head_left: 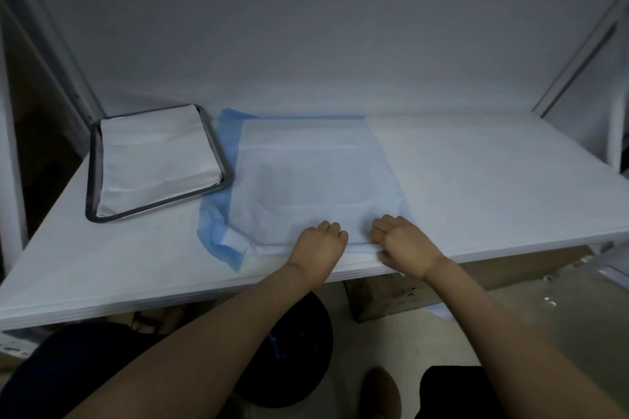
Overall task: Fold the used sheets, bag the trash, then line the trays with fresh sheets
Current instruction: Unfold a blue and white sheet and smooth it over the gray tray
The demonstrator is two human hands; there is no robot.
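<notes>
The left hand (320, 241) and right hand (405, 241) are held side by side at the near edge of the white counter (493, 180). At its centre the blue-backed sheet (313, 173) is spread flat, its near-left corner rumpled. At far left the tray (91, 160) is set against the sheet's blue border, and a folded white sheet (153, 153) is laid in it. The blue-backed sheet's near edge is pinched by the right hand. The left hand's fingers are curled on it, but a grip cannot be told. Folding is judged to be in hand; next, the near edge should be carried evenly to the far edge.
</notes>
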